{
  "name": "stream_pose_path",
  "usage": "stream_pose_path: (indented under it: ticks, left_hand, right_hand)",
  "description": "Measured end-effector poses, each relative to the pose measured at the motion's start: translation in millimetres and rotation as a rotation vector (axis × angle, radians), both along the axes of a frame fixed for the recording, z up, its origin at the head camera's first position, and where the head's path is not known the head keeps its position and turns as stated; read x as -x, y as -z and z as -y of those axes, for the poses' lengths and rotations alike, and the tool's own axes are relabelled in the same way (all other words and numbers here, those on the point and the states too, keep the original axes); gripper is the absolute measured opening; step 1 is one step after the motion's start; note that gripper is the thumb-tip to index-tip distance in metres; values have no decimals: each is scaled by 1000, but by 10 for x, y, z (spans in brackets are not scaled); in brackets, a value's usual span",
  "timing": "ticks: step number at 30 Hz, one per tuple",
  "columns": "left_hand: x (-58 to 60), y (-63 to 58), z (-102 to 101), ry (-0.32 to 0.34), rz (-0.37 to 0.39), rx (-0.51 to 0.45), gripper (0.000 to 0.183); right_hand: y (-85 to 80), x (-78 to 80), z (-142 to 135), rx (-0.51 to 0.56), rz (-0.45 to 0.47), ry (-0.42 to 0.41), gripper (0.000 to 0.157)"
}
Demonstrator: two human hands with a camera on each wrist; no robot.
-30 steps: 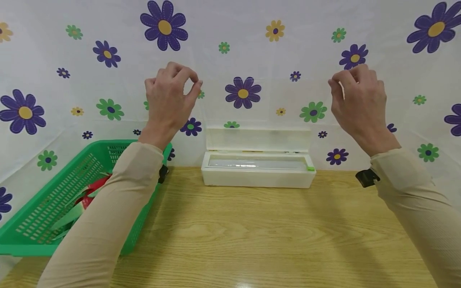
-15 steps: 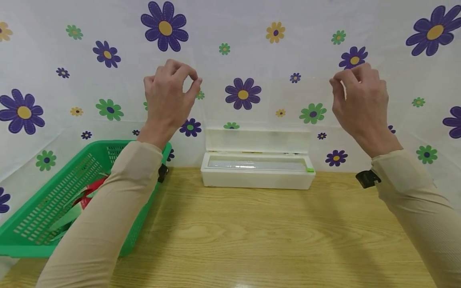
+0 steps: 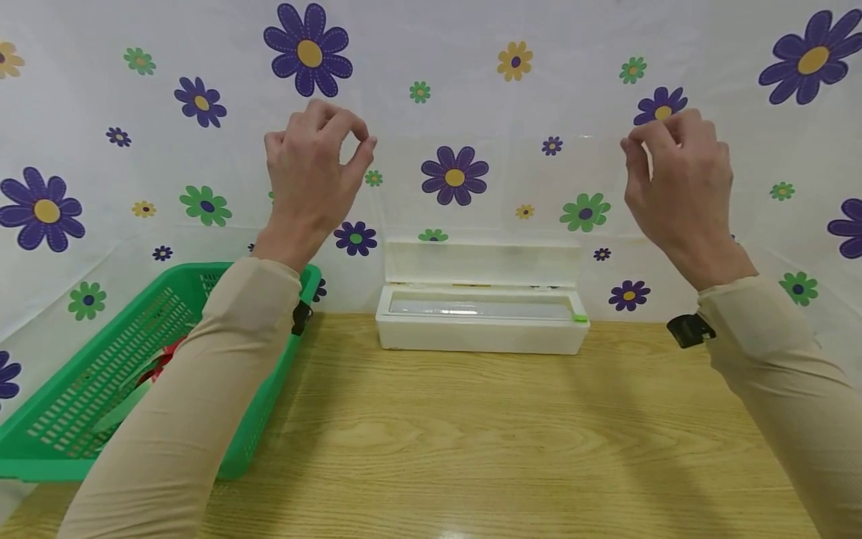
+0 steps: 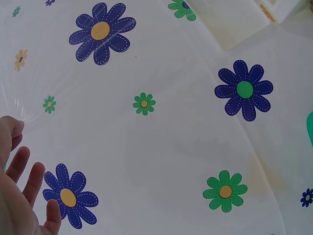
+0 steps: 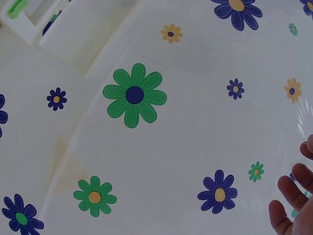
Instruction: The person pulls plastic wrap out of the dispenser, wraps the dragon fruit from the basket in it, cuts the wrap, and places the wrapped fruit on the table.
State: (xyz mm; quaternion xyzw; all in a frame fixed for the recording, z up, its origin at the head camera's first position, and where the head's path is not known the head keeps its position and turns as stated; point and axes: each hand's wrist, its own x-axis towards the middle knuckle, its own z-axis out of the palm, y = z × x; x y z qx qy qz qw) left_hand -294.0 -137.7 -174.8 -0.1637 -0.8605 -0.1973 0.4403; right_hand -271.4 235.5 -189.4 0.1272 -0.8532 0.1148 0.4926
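A sheet of clear cling film (image 3: 498,161) spans the gap between the two raised hands, above a white dispenser box (image 3: 481,335). My left hand (image 3: 313,176) pinches its upper left corner between thumb and forefinger; my right hand (image 3: 680,180) does the same at the upper right. Fine creases fan out from the pinched film (image 4: 22,107) in the left wrist view, and similar ones show by the right fingers (image 5: 296,188) in the right wrist view. The box lid (image 3: 481,263) is tipped back. Inside lies a shiny film roll (image 3: 471,307), and a green slider (image 3: 580,318) sits at the right end.
To the left stands a green perforated basket (image 3: 60,470) holding red and green items (image 3: 124,408), partly covered by the left sleeve (image 3: 175,389). The box rests at the back of a wood-grain table (image 3: 458,434), against a white flower-printed sheet (image 3: 417,45).
Both hands have risen slightly and spread a little farther apart, still pinching the film, whose top edge has gone up with them. The box and basket have stayed in place.
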Motion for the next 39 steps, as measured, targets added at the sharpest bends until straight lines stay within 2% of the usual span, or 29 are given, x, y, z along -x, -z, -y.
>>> stream_pose_path:
  ticks: [16,30,39]
  left_hand:
    - [-25,-78,-2,-8,-10,9,27]
    - [-54,-113,10,-2,-26,-19,27]
    - [-59,-132,21,-3,-48,-24,29]
  right_hand:
    - [-61,-19,10,10,-16,-4,36]
    - [-107,-42,34,30,-29,-5,36]
    - [-150,-73,60,34,-42,-6,42]
